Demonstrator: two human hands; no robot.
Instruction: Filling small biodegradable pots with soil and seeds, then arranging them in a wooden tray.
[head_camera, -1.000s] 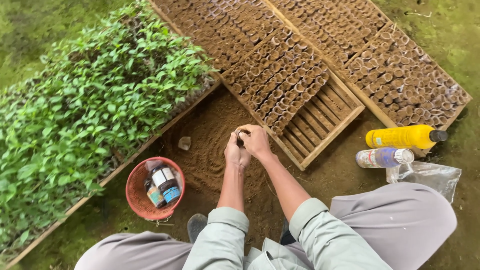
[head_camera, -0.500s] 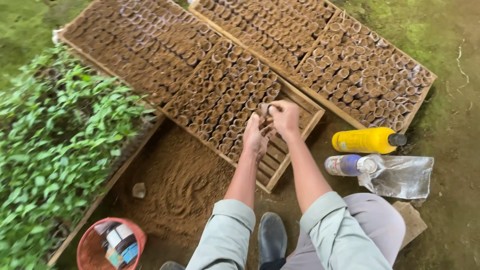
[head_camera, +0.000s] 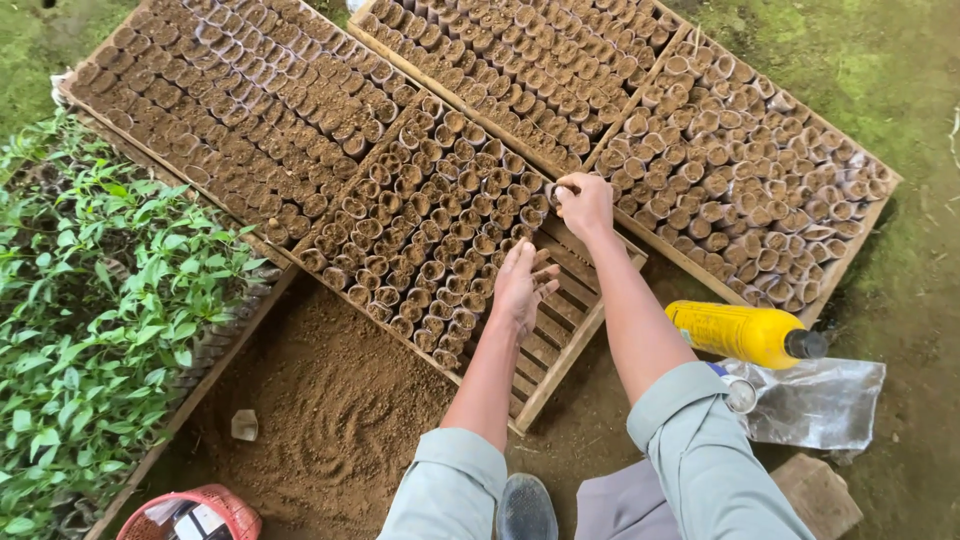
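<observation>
A slatted wooden tray (head_camera: 556, 362) lies in front of me, mostly filled with small soil-filled seedling pots (head_camera: 430, 235). My right hand (head_camera: 585, 203) pinches one small soil pot (head_camera: 553, 192) at the end of the filled rows, over the tray's bare slats. My left hand (head_camera: 524, 285) hovers flat with spread fingers just above the pots at the row edge, holding nothing. Both arms wear pale green sleeves.
Two more trays of soil pots (head_camera: 230, 110) (head_camera: 740, 170) lie beyond. Green seedlings (head_camera: 95, 320) fill the left. A heap of loose brown soil (head_camera: 330, 420) sits near my knees. A yellow bottle (head_camera: 745, 333), a clear plastic bag (head_camera: 815, 400) and a red basket (head_camera: 195, 515) lie around.
My hands moved from the soil heap up to the tray. The right hand carried a filled pot to the row end, and the left hand let go and opened.
</observation>
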